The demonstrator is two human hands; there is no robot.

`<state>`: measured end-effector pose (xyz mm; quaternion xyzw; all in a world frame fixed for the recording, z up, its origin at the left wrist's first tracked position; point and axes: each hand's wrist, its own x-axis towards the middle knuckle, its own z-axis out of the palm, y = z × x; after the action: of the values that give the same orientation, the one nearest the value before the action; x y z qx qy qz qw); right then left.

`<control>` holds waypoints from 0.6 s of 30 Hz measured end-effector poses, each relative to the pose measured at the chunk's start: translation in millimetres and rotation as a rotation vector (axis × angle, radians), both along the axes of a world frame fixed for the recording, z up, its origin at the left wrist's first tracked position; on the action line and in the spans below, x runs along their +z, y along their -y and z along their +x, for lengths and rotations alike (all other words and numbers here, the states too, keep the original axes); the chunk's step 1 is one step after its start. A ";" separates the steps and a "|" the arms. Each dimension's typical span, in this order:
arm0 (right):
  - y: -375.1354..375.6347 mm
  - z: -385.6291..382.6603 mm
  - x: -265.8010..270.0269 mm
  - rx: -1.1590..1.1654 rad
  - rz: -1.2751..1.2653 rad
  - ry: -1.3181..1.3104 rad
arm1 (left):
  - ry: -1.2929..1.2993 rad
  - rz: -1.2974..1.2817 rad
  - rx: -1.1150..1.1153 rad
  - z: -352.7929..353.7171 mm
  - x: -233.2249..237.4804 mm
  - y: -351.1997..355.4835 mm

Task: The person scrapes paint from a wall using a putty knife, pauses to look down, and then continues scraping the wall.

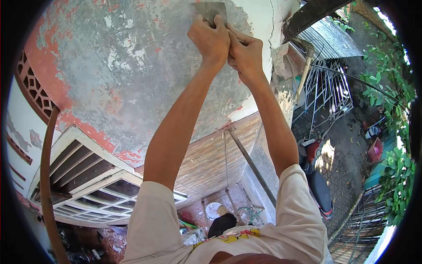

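Observation:
A flat grey metal scraper (211, 9) lies against the upper part of a patchy wall (127, 66), whose grey surface carries white and reddish paint remnants. My left hand (212, 42) is closed on it, with the thumb and a fingertip pressed on the blade. Right beside it, touching, my right hand (247, 55) has its fingers curled in at the scraper's lower end; the hands hide most of what lies between them. Both arms are stretched up.
A cracked wall edge and a dark beam (314, 20) are at upper right. Below are a louvred window (79, 169), a wooden pole (47, 189) and a slanting bar (252, 167). A motorbike (320, 191) and metal frames (327, 94) stand on the paving.

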<state>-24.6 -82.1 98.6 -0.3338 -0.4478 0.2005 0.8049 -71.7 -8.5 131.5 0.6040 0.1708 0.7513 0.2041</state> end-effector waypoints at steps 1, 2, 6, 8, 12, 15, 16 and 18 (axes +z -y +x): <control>-0.9 0.6 2.0 -0.002 -0.006 -0.007 | -0.004 0.005 0.010 -0.4 1.2 -1.0; -2.0 0.9 5.0 -0.002 -0.014 -0.016 | -0.005 0.044 0.030 1.4 3.8 -5.7; -5.8 6.3 20.7 0.030 -0.024 0.007 | -0.073 0.137 0.116 8.5 19.2 -24.0; -7.0 9.2 19.8 0.023 0.026 -0.006 | -0.094 0.130 0.110 7.9 20.5 -21.6; -0.4 4.7 11.1 0.011 0.031 -0.008 | -0.061 0.066 0.052 5.1 11.9 -7.4; -5.7 -2.8 -1.4 -0.185 0.000 0.091 | -0.062 -0.107 -0.130 -3.3 -0.6 -11.4; -12.7 -3.6 -6.8 -0.231 0.029 0.112 | -0.067 -0.184 -0.222 -6.5 -1.9 -13.8; -23.5 -7.8 -9.3 -0.319 0.093 0.160 | -0.081 -0.222 -0.283 -8.8 1.6 -18.8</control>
<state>-32.4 -58.7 89.3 -0.3780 -0.4606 0.0222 0.8028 -80.5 10.3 133.2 0.6255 0.1742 0.6665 0.3662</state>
